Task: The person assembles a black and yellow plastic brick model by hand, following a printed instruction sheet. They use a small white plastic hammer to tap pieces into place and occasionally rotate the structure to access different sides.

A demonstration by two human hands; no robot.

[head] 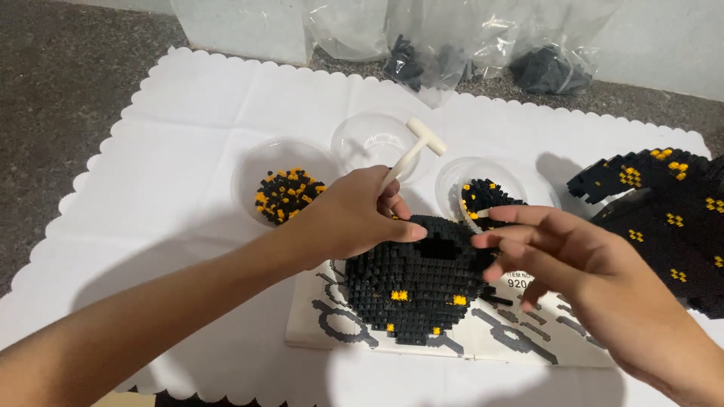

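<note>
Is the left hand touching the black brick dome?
Touching. The head view shows the left hand resting its thumb on top of the black brick dome.

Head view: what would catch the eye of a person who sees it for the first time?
At the centre, a rounded black model of tiny bricks with orange spots rests on a printed instruction sheet. The left hand rests on it, gripping a cream T-shaped plastic tool; the right hand touches its right edge. Behind stand clear plastic bowls of black and orange bricks.

Rounded brick-built model point(415, 283) under my hands: black, scattered orange-yellow studs. Small T-shaped plastic tool point(413, 151): cream. Scallop-edged paper mat point(188, 136): white. Clear plastic cups point(285, 192): black and orange bricks.
</note>
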